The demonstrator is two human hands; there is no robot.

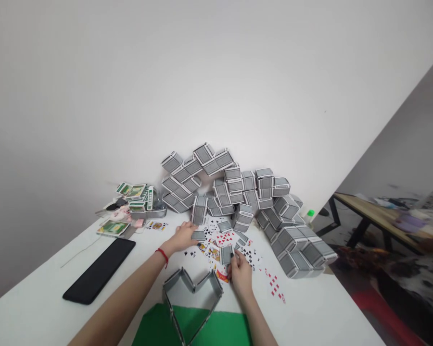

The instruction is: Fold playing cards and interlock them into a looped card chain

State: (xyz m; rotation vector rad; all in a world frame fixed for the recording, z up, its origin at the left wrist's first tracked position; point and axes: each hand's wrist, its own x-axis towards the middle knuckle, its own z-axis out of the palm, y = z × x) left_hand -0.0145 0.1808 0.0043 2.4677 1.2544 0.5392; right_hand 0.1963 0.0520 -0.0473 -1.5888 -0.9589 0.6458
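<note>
Loose playing cards (225, 239), some face up and some back up, lie scattered on the white table (303, 307). My left hand (184, 235), with a red string on its wrist, reaches to their left side; its fingertips touch a grey-backed card (198, 236), and whether it grips it is unclear. At the near side of the spread, my right hand (241, 273) has its bent fingers closed at the edge of another grey-backed card (225, 255). A heart-shaped frame of folded cards (169, 303) stands between my forearms, partly over a green sheet (231, 324).
Stacked grey card boxes (220, 192) line the wall and continue down the right side (303, 250). Card packs (136, 192) sit at the back left, with a black phone-like slab (100, 270) in front. A green-capped bottle (309, 215) stands behind the right stacks.
</note>
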